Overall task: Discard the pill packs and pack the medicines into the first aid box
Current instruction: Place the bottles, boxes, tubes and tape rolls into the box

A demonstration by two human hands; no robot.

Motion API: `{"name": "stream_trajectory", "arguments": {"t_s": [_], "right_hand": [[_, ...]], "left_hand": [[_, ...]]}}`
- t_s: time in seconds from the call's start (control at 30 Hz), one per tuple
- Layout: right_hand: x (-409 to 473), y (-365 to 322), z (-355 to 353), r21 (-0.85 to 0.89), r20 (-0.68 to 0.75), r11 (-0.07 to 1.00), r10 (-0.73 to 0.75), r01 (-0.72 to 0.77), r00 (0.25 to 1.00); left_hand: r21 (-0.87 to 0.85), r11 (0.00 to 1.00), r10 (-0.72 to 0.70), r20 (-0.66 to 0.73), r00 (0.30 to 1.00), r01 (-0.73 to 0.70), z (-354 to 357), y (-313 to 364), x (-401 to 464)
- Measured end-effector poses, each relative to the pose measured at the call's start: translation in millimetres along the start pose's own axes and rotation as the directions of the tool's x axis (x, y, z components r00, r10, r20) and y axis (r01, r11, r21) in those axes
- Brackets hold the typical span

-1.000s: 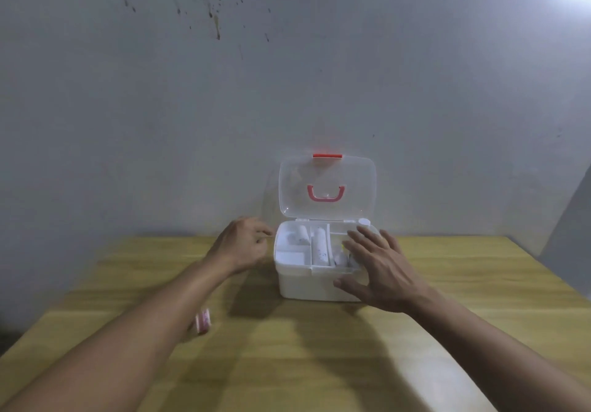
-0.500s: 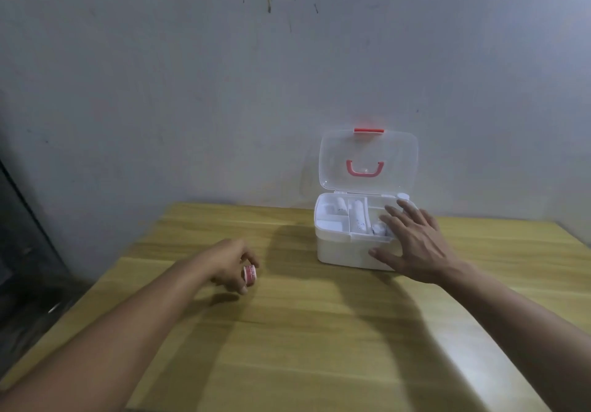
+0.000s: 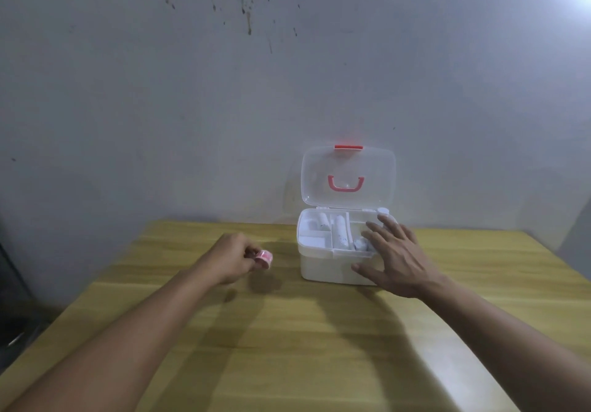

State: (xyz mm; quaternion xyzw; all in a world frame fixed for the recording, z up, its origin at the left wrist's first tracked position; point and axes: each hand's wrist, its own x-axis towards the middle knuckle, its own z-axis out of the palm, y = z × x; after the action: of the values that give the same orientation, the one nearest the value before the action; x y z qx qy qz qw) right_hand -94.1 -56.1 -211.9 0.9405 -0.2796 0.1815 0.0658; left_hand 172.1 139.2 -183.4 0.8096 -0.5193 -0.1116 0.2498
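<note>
The small pink-and-white roll (image 3: 264, 258), which looks like medical tape, sits pinched at the fingertips of the left hand (image 3: 233, 259), lifted just above the counter (image 3: 287, 347) and at about nine o'clock from the first aid box (image 3: 332, 267). A second ago it lay on the wood beside the left forearm while that hand was up at the box; half a second ago the hand had closed round it, and now it is carried a little nearer the box. The box stands open at the far side of the counter, its clear lid (image 3: 348, 176) with the pink handle leaning back toward the wall, and white rolls and tubes lie in its tray compartments. The right hand (image 3: 395, 256) has stayed put, fingers spread flat over the box's right front corner, thumb against the front wall, steadying it. That suggests this is among the last pieces to go in; no pill packs are in view.
</note>
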Motion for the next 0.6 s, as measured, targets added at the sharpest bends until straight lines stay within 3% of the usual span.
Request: {"name": "stream_trajectory", "arguments": {"t_s": [0.13,0.47,0.6], "right_hand": [[0,1,1,0.008,-0.002,1.000,-0.006,0.006,1.000],[0,3,3,0.034,-0.048,0.999,-0.025,0.027,0.999],[-1,4,6,0.044,-0.073,0.998,-0.033,0.036,0.997]], "left_hand": [[-0.019,0.998,0.055,0.024,0.998,-0.055,-8,47,27],[0.364,0.924,0.035,0.219,0.975,-0.115,15,109,71],[0.400,0.906,0.040,0.245,0.969,-0.139,25,114,73]]}}
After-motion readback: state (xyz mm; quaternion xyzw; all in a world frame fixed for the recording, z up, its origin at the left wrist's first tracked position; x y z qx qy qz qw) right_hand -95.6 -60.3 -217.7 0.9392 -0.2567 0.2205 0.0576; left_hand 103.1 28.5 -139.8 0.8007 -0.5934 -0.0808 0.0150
